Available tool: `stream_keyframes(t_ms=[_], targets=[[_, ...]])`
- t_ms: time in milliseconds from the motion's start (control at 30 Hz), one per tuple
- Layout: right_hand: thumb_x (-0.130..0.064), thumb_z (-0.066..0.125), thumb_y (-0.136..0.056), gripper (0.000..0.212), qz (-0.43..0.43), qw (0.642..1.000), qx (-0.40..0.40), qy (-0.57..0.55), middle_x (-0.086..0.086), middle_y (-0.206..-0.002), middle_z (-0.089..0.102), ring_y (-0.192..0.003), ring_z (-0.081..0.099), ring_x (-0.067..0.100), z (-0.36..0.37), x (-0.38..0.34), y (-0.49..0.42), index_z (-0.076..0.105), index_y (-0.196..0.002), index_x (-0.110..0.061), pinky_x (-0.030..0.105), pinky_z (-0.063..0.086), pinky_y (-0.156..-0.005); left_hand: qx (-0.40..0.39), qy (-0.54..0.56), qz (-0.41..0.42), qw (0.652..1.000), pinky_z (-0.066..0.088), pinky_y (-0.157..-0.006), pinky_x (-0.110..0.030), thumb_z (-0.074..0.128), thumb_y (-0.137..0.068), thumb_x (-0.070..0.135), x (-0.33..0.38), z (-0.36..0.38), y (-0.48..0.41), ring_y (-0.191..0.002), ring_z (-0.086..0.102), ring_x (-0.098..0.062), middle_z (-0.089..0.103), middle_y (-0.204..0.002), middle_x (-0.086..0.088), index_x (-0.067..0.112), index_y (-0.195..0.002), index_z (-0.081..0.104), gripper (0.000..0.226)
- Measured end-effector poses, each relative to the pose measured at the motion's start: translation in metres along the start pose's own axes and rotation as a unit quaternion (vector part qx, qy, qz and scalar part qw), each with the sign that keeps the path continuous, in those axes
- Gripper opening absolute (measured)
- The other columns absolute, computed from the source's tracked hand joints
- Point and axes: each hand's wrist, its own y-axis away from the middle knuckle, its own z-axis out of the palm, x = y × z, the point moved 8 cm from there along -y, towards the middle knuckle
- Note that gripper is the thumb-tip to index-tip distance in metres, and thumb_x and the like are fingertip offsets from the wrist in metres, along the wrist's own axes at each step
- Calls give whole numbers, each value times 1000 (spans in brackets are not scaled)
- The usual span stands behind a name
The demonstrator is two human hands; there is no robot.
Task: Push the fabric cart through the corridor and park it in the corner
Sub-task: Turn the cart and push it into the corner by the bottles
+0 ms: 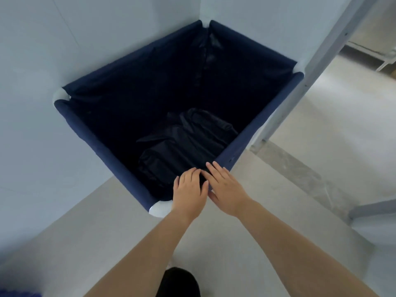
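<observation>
Fingers (196, 173) of the left hand (188, 189) curled over the near rim of the navy-blue square fabric cart (102, 142), close together, tips dipping into the dark interior; whether truly gripping the rim or only resting on it could not be told. Fingers (215, 170) of the right hand (227, 189) lay flat and slightly spread, outstretched across the same near corner, holding nothing, just beside the left hand and touching it at the thumb side. Both bare forearms reached forward from the bottom of the view. Beneath the left wrist showed a white rounded plastic corner joint (159, 207) of the cart frame. Inside the cart, toward the near right side, lay a crumpled bundle of black shiny material (188, 142), low against the dark lining. Cart stood tucked into the corner formed by two pale blue-grey walls (32, 82), far corner close against the wall junction, left side close beside the left wall. Light grey smooth floor (85, 232) below. To the right, a slanted pale grey metal frame post (310, 82) just beside the cart's right edge, with an open doorway area beyond. At the bottom edge, a black shoe tip (177, 281).
</observation>
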Motion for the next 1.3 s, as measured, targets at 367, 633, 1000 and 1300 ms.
stream_keyframes(t_ms=[367, 633, 1000, 1300], targets=[[-29, 46, -94, 69, 70, 996, -23, 41, 10, -158, -1, -145, -6, 27, -42, 192, -79, 5, -147, -12, 39, 6, -118, -95, -113, 35, 989, 21, -111, -44, 38, -90, 54, 49, 68, -116, -131, 31, -19, 32, -148, -1, 24, -142, 23, 62], [-39, 48, -92, 72, 53, 995, -23, 84, 11, -158, 5, -145, -1, 29, -65, 312, -115, 10, -147, -12, 42, 9, -117, -97, -127, 46, 986, 33, -104, -36, 37, -94, 47, 95, 96, -169, -120, 44, -17, 42, -139, 4, 24, -142, 22, 56], [-9, 69, -78, 67, -64, 991, -23, 115, 14, -147, 34, -139, 23, 34, -78, 379, -165, 37, -137, -18, 53, 9, -115, -48, -206, 35, 977, 51, -83, -31, 49, -87, 47, 102, 85, -174, -92, 63, -16, 65, -110, 6, 21, -132, 47, 52], [3, 69, -73, 69, -98, 989, -10, 108, 12, -147, 32, -139, 21, 34, -78, 367, -199, 40, -131, -20, 53, 3, -115, -73, -245, 0, 967, 50, -87, -32, 34, -89, 50, 76, 77, -194, -96, 61, -17, 64, -112, 6, 22, -136, 42, 55]])
